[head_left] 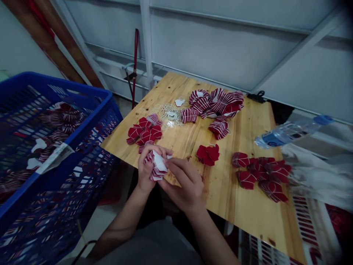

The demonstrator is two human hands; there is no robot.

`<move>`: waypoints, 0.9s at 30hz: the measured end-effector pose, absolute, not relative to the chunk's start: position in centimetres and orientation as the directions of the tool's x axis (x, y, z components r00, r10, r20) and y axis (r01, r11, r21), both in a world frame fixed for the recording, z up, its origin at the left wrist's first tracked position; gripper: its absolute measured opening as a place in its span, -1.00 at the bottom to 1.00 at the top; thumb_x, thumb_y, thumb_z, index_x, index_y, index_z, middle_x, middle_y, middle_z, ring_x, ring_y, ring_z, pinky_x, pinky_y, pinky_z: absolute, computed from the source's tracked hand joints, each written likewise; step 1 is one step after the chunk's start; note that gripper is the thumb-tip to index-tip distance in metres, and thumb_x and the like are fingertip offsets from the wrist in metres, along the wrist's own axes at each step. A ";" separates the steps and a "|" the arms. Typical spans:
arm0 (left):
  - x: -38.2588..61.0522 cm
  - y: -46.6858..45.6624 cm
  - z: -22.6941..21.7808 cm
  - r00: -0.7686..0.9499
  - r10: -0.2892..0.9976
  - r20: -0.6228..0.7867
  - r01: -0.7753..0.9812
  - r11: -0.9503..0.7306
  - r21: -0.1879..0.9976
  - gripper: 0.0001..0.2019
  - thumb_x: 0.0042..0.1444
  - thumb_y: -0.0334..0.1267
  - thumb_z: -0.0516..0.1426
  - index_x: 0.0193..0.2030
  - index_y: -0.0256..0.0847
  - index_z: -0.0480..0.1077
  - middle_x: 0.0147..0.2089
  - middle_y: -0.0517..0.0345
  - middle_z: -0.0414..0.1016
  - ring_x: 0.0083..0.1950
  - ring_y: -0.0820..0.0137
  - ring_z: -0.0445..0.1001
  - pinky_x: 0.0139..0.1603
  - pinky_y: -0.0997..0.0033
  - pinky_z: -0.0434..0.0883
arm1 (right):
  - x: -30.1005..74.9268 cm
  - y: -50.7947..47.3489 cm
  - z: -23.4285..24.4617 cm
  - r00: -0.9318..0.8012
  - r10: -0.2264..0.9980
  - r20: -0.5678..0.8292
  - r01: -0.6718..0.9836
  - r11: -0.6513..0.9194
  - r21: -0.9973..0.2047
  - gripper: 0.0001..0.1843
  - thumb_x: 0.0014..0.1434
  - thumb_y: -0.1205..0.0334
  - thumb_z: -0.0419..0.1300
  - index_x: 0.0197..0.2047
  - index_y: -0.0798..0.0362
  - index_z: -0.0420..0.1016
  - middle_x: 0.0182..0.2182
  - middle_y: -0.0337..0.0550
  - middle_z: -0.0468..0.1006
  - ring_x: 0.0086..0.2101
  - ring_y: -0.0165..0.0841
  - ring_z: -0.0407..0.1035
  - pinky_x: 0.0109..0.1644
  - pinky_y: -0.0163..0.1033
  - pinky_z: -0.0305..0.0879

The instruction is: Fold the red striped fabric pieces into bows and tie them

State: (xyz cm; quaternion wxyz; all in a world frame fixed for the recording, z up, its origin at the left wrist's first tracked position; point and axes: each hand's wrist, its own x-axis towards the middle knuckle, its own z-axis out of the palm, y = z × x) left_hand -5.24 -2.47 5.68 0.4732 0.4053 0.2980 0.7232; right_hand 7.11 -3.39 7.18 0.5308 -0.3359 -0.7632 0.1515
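Observation:
My left hand (147, 167) is closed around a small stack of red-and-white striped fabric pieces (157, 167), held just over the near edge of the wooden table (237, 198). My right hand (184, 182) pinches the same stack from the right, fingers curled on its white face. Bundles of the same pieces lie about: a red heap (145, 133) just beyond my hands, a small red pile (208, 154) to the right, a striped heap (217, 103) at the back and tied bundles (261, 175) at the right. A loose pile of rubber bands (169, 112) sits mid-table.
A blue plastic crate (55, 121) with more striped pieces stands at the left, close to the table's corner. A water bottle (292, 130) lies on pale cloth at the right. A black clip (257, 96) rests at the table's far edge, by a grey panelled wall.

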 end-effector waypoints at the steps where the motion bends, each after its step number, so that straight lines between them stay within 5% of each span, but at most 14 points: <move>1: -4.7 -2.5 6.0 -0.241 0.935 0.261 -0.485 -0.349 0.802 -0.65 0.07 0.13 0.13 -0.30 -0.14 0.35 -0.37 0.16 0.33 -0.18 0.28 0.41 0.05 0.12 0.39 | 7.3 -3.6 7.5 -0.232 0.689 0.687 0.320 0.721 -0.615 -0.60 0.10 0.26 0.34 0.04 -0.05 0.50 -0.12 0.02 0.60 -0.14 -0.18 0.51 -0.11 -0.06 0.49; 7: -3.7 -2.3 6.5 -0.253 0.941 0.222 -0.532 -0.328 0.781 -0.86 -0.01 -0.15 0.12 -0.41 -0.16 0.30 -0.43 0.19 0.27 -0.27 0.34 0.35 -0.01 0.12 0.40 | 9.1 -3.4 9.7 -0.335 0.827 0.451 0.206 0.531 -0.822 -0.85 0.27 0.32 0.18 -0.16 -0.04 0.58 -0.18 -0.12 0.62 -0.15 -0.30 0.51 -0.07 -0.16 0.47; 17: -3.1 -2.4 6.2 -0.397 0.843 0.362 -0.268 -0.484 0.833 -0.92 0.03 -0.24 0.15 -0.43 -0.16 0.37 -0.41 0.16 0.30 -0.27 0.31 0.35 0.01 0.15 0.36 | 9.9 -3.1 12.4 -0.655 0.678 0.333 0.502 0.720 -0.479 -0.81 0.33 0.38 0.01 -0.22 0.13 0.44 -0.27 -0.01 0.50 -0.29 -0.30 0.39 -0.24 -0.21 0.35; 22: -3.1 -2.6 6.6 -0.306 0.901 0.307 -0.376 -0.411 0.830 -0.90 -0.05 -0.26 0.13 -0.51 -0.17 0.29 -0.50 0.18 0.23 -0.38 0.35 0.25 -0.14 0.23 0.32 | 10.3 -1.0 12.7 -0.744 0.637 0.201 0.400 0.666 -0.629 -0.89 0.27 0.35 0.07 -0.32 0.06 0.34 -0.37 -0.20 0.40 -0.40 -0.43 0.28 -0.35 -0.33 0.22; 27: -3.7 -3.2 6.9 -0.054 0.985 0.165 -0.507 -0.169 0.845 -0.87 -0.11 -0.27 0.07 -0.59 -0.18 0.18 -0.56 0.18 0.15 -0.47 0.37 0.17 -0.38 0.32 0.19 | 10.7 -0.1 12.0 -0.721 0.666 0.191 0.410 0.633 -0.657 -0.92 0.23 0.38 0.10 -0.32 0.07 0.32 -0.39 -0.23 0.33 -0.41 -0.45 0.23 -0.36 -0.34 0.16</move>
